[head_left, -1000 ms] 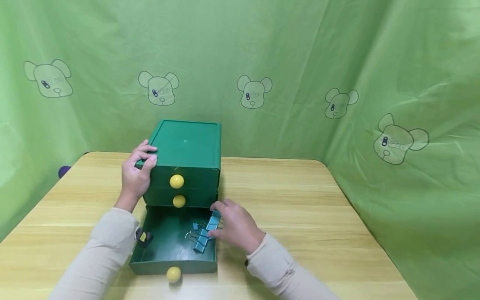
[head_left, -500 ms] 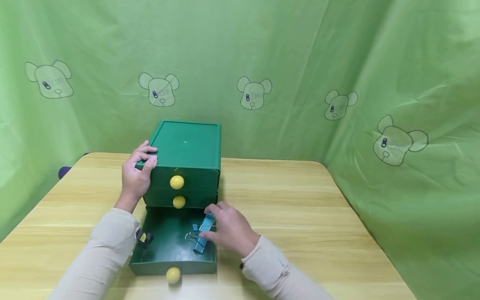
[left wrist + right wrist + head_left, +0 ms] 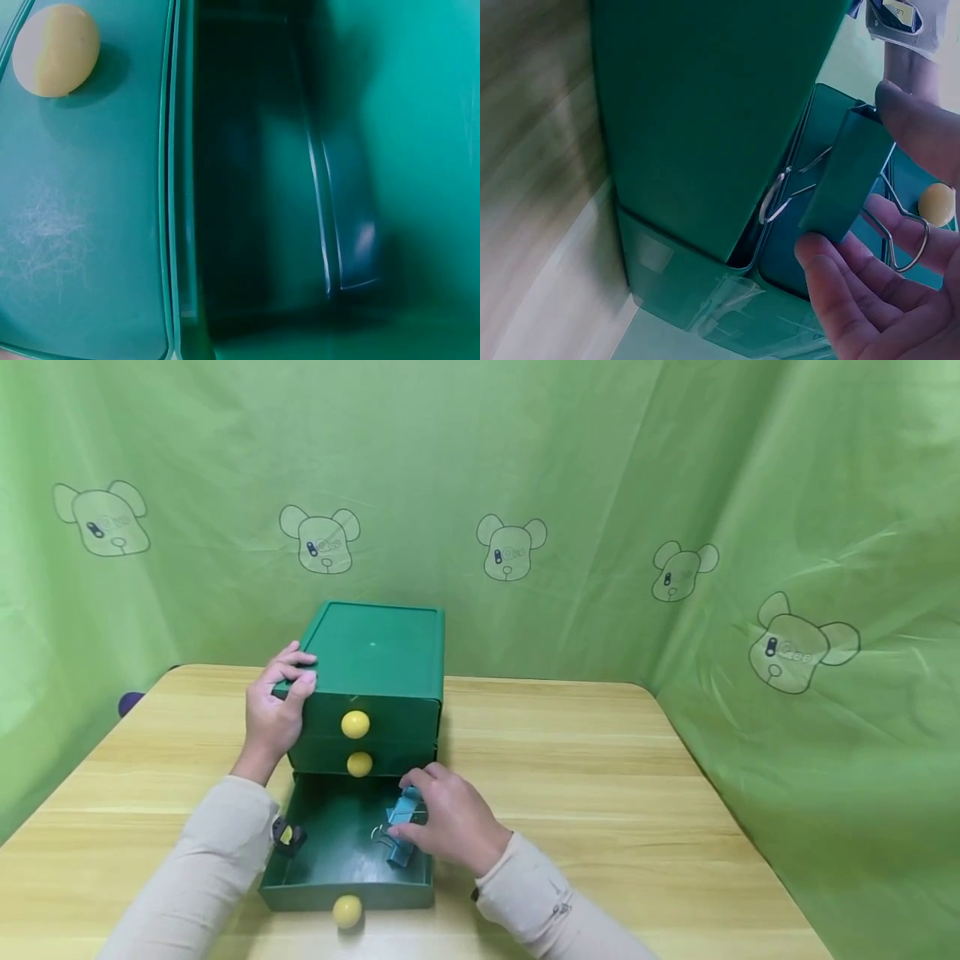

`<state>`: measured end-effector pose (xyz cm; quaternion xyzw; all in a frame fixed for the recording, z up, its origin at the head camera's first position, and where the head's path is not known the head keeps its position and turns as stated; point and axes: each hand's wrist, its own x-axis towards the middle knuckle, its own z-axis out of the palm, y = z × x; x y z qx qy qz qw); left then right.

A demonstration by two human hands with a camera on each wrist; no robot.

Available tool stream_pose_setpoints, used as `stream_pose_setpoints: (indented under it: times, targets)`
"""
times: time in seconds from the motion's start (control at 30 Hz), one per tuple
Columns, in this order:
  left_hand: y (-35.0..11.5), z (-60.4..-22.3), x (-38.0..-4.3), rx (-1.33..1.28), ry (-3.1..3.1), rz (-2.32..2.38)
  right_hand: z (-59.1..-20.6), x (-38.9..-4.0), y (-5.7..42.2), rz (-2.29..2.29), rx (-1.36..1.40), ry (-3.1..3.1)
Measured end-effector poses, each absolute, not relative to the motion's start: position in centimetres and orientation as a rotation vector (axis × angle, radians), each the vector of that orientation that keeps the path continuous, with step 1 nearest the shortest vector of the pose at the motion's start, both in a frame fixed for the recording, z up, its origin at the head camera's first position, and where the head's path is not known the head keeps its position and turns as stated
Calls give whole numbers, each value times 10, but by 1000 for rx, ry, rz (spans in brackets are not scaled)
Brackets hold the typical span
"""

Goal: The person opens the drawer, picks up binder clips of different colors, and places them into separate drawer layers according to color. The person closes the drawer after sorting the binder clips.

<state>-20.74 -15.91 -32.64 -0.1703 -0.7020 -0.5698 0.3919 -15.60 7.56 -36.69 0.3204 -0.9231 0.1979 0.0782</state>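
Observation:
A green drawer cabinet (image 3: 375, 647) with yellow knobs stands on the table, its bottom drawer (image 3: 330, 852) pulled out. My left hand (image 3: 273, 706) rests against the cabinet's left side, fingers and thumb lying over the top edge. Above the right part of the drawer, my right hand (image 3: 453, 814) pinches a teal binder clip (image 3: 847, 172) between thumb and fingertips, its wire handles sticking out on both sides. Another teal binder clip (image 3: 401, 854) shows below that hand in the drawer, partly hidden. In the left wrist view, the drawer interior (image 3: 232, 187) appears without the left hand.
Yellow knobs (image 3: 356, 724) mark the upper drawers, which are pushed in. The bottom drawer's knob (image 3: 347, 911) faces the front of the wooden table (image 3: 570, 777). Behind hangs a green curtain (image 3: 420, 460) with bear faces. A purple round thing (image 3: 129, 703) shows beyond the left edge.
My right hand has moved left over the drawer, with the binder clip moving along with it. The left hand stays on the cabinet.

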Motion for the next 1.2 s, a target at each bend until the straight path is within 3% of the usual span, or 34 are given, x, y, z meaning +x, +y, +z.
stream_pose_setpoints:
  times: [0.43, 0.8, 1.0, 1.2]
  targets:
    - [-157, -327, -205, -417, -1808, -1446, -366, -159, 73, 678, 968, -2773]
    - [-165, -322, -197, -347, -1981, -1516, -379, -174, 91, 1150, 741, -2753]
    - [-198, -345, -194, -332, -2338, -1576, -387, -183, 109, 1304, 655, -2735]
    - [-227, -373, -166, -513, -2891, -1242, -401, -182, 127, 1147, 799, -2914]
